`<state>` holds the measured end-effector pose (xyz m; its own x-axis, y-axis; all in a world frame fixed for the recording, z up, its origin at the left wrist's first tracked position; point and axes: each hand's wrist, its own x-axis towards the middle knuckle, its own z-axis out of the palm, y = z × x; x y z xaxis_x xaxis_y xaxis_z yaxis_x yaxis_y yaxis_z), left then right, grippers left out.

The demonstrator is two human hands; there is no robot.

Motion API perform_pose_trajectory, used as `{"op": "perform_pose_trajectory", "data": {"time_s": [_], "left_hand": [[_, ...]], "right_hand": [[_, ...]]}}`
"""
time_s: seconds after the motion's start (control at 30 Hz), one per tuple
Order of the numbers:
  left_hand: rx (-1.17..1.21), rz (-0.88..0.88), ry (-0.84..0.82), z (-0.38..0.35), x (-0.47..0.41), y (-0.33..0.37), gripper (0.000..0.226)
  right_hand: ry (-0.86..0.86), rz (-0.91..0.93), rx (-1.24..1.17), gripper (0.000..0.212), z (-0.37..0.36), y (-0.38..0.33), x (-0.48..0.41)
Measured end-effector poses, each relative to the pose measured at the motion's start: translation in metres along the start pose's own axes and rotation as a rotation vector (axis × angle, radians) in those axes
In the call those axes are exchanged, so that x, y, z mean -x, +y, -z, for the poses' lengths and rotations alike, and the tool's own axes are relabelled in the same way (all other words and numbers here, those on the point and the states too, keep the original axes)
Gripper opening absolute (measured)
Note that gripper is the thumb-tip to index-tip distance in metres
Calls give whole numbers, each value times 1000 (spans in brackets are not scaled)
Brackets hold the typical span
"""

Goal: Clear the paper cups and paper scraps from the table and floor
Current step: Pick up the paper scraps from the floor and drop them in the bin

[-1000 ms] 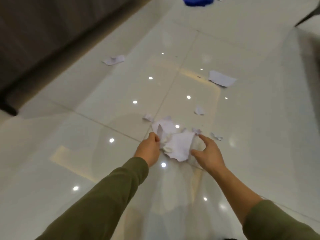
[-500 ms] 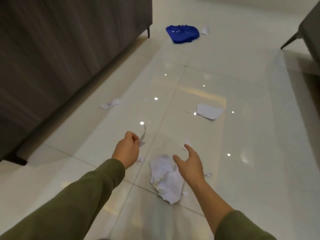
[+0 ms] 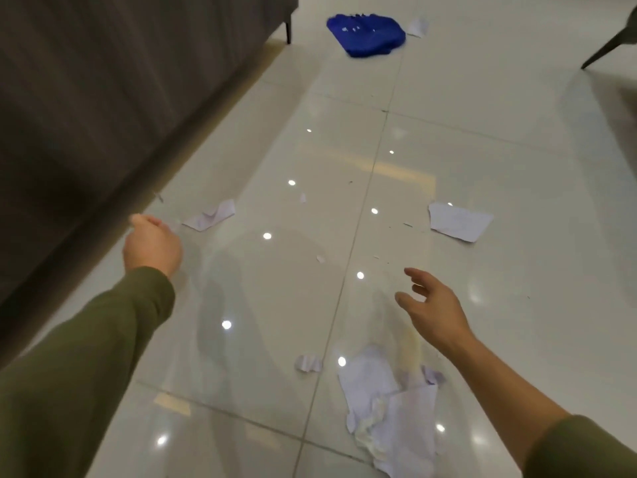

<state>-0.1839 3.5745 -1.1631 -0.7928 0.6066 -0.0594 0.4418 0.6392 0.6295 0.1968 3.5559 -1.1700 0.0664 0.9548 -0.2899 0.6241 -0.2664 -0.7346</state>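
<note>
so paper's all over the glossy tile floor [image 3: 241,339]; the biggest lot is a crumpled pile [image 3: 389,408] low in the view, right of centre, lying flat on the tiles with a small scrap [image 3: 307,363] just to its left; further up there's a folded scrap [image 3: 210,217] on the left side and a flat sheet [image 3: 458,220] out on the right, well apart from each other; a couple of tiny bits [image 3: 320,258] sit between them; way at the back a far scrap [image 3: 417,27] lies right beside a blue thing [image 3: 367,34]

hands: right hand [image 3: 434,308] hangs above the floor beyond the pile, fingers spread and loose, nothing in it, not touching any paper; left hand [image 3: 151,246] is near the folded scrap, back of the hand toward the camera, fingers curled under; it's blurry and honestly can't tell if anything's pinched in there; both arms in olive sleeves [image 3: 86,374]

dark cabinet [image 3: 103,81] runs along the left edge on thin legs; a slanted leg [image 3: 606,50] pokes in top right
</note>
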Motion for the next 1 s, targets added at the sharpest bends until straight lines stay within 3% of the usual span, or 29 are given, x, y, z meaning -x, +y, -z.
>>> {"op": "perform_pose_trajectory", "data": {"time_s": [0.23,0.37,0.47,0.63,0.9,1.0], "left_hand": [[-38,-171,-223,-68,-43,-2,21],[-88,-303,-401,-89,-35,-6,34],[-131,-495,-476,-97,-12,-11,49],[-166,-770,-645,-108,40,-15,45],[-222,-1091,-929,-124,148,-4,51],[-244,-1149,-1028,-123,177,-5,53]], "right_hand": [[7,-66,-19,43,-12,10,-1],[-19,-72,-61,42,-35,2,1],[-51,-64,-91,46,-56,-9,1],[-14,-73,-85,48,-68,0,9],[267,-139,33,42,-3,58,26],[217,-198,90,48,20,79,30]]}}
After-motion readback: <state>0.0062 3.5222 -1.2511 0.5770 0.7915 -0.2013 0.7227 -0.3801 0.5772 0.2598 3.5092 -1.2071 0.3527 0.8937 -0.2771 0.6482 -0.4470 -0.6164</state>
